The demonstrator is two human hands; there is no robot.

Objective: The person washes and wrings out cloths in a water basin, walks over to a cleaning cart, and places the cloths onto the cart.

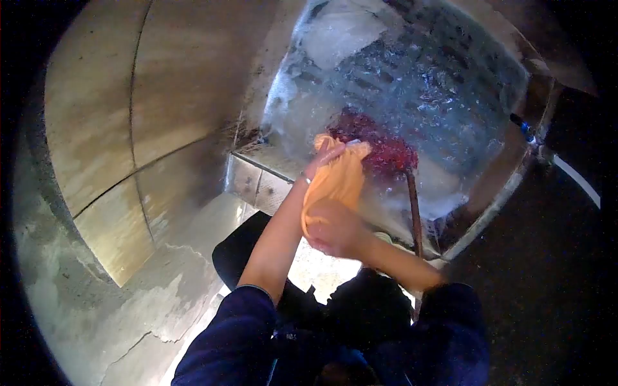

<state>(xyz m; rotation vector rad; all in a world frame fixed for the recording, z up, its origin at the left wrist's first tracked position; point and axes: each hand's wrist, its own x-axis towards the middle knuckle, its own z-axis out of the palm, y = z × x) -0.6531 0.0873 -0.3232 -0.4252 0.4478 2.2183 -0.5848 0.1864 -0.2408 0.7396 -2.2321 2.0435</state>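
Observation:
An orange cloth (344, 177) is stretched between my two hands at the near edge of a water-filled basin. My left hand (326, 159) is at the cloth's upper end, its fingers closed on the fabric. Lower down, my right hand (335, 228) is wrapped round the cloth's bottom part and looks slightly blurred. Just beyond the cloth, a dark red mass (386, 151) lies in the water. A thin brown rod (414, 212) runs from that red mass down over the basin's near edge.
The basin's rim (492, 202) curves along the right, beside a white pipe (576, 177) with a blue fitting (524, 128). A tiled wall (187, 77) stands on the left, above a cracked concrete floor (141, 315). Pale material shows in the water at the top.

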